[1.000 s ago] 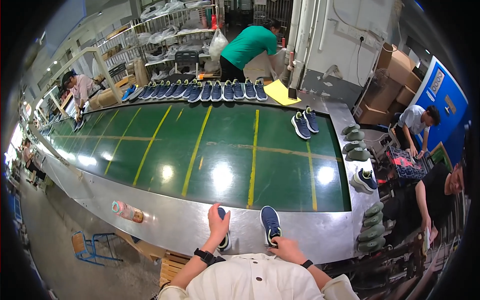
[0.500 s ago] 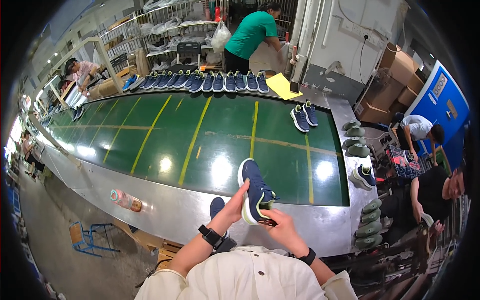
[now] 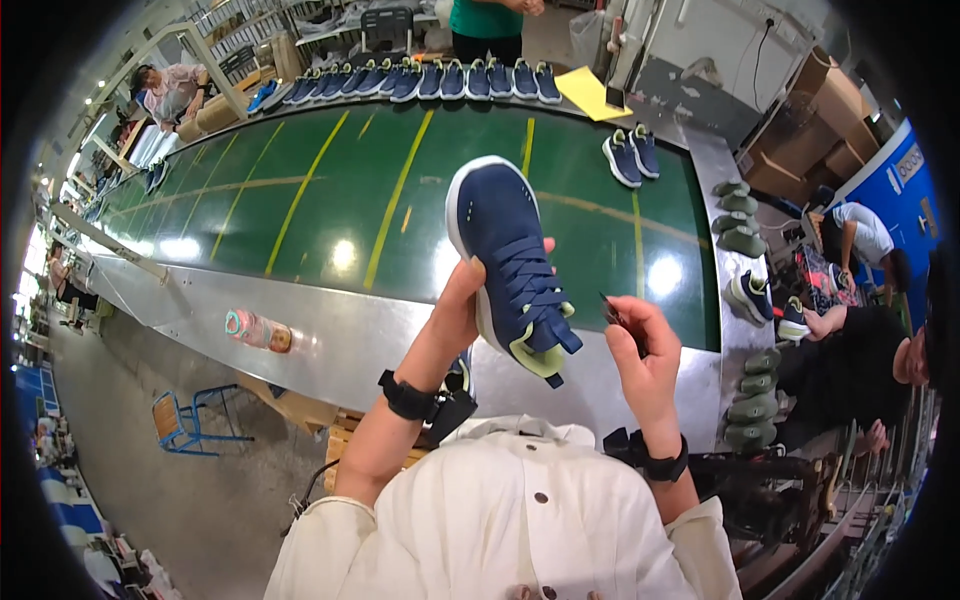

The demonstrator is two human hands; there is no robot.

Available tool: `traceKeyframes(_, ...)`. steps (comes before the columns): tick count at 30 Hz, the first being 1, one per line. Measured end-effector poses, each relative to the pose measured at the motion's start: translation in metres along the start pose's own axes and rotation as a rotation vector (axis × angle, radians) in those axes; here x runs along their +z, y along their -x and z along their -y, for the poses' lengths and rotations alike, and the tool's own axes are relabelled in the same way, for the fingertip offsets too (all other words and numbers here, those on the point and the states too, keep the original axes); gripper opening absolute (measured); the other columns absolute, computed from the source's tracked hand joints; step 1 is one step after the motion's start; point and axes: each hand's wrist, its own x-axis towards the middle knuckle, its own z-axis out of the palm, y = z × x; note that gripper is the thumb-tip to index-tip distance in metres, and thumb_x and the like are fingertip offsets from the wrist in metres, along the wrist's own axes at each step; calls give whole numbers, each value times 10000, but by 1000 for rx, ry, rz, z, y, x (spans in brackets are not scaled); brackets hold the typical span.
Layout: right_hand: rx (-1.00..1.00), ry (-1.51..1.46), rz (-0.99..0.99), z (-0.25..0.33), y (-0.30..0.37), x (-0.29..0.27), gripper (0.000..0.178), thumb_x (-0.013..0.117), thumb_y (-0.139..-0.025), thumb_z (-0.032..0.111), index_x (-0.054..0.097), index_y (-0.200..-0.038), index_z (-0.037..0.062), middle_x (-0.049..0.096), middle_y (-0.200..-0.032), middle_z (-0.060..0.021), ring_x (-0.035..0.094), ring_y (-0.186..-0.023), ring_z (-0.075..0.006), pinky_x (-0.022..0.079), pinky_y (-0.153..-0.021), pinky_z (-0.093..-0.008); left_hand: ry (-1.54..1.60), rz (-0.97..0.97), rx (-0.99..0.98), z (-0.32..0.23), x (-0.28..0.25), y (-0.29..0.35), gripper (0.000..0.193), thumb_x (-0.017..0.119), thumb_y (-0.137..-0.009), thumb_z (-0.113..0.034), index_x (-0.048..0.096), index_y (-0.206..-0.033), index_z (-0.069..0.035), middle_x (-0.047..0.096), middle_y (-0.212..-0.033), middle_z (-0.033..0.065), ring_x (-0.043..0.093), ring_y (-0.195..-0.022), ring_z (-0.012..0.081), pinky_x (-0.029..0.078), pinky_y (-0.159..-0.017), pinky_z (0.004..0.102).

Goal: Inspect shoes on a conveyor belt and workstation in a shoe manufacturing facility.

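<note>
A navy sneaker [image 3: 500, 225] with a white sole and lime lining is held up over the near edge of the green belt, its toe pointing away and its laces toward me. My left hand [image 3: 458, 305] grips it around the sole from the left. To the right of the heel, and apart from the shoe, my right hand [image 3: 648, 350] is closed on a small dark pointed tool [image 3: 610, 308]. Most of that tool is hidden in the fingers, so its kind is unclear. Behind my left wrist, a second shoe [image 3: 459, 376] shows only in part.
A row of navy sneakers [image 3: 430, 80] lines the belt's far edge, beside yellow paper [image 3: 590, 92]. One pair [image 3: 628, 155] stands on the green belt [image 3: 300, 215]. Green shoe lasts [image 3: 752, 410] line the right ledge. A bottle [image 3: 258, 331] lies left. A co-worker [image 3: 860, 365] handles a shoe at right.
The sneaker has been raised and turned so its laces face me. My right hand has come away from its collar to the right. The view has tilted downward.
</note>
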Motion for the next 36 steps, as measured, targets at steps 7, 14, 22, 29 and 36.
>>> traceKeyframes(7, -203, 303, 116, 19, -4, 5, 261, 707, -697, 101, 626, -924, 2, 548, -705, -51, 490, -594, -105, 392, -536, -205, 103, -54, -22, 9, 5, -3, 829, 619, -720, -496, 274, -1284, 4, 427, -1242, 200, 530, -1035, 269, 466, -859, 375)
traceKeyframes(14, -158, 325, 94, 7, 0, 5, 207, 678, -698, 40, 627, -896, 3, 564, -701, -49, 505, -594, -102, 390, -533, -206, -13, 9, -58, 26, -10, 8, 763, 507, -799, -502, 248, -1310, 3, 302, -1339, 178, 439, -1140, 275, 418, -915, 407)
traceKeyframes(22, 359, -20, 186, -105, 52, -14, 417, 687, -712, 113, 466, -1057, 31, 519, -857, 18, 430, -685, -37, 343, -575, -175, 571, -409, -485, 122, -36, 36, 487, 443, -860, -461, 502, -1085, -33, 603, -988, 106, 596, -890, 216, 480, -825, 361)
traceKeyframes(29, 440, 214, 375, -135, 52, 13, 537, 696, -682, 74, 417, -1142, 74, 601, -852, -27, 550, -745, -92, 435, -663, -227, 473, -599, -671, 171, -86, 67, 540, 441, -819, -560, 567, -1029, -78, 622, -930, 68, 608, -813, 196, 505, -732, 327)
traceKeyframes(36, 117, 647, 584, -173, 55, 31, 325, 666, -703, 137, 549, -1006, 120, 625, -742, -65, 611, -668, -161, 474, -602, -274, -494, -630, -497, 159, -82, 85, 410, 380, -910, -400, 514, -1086, -54, 524, -1090, 57, 474, -1000, 104, 386, -852, 246)
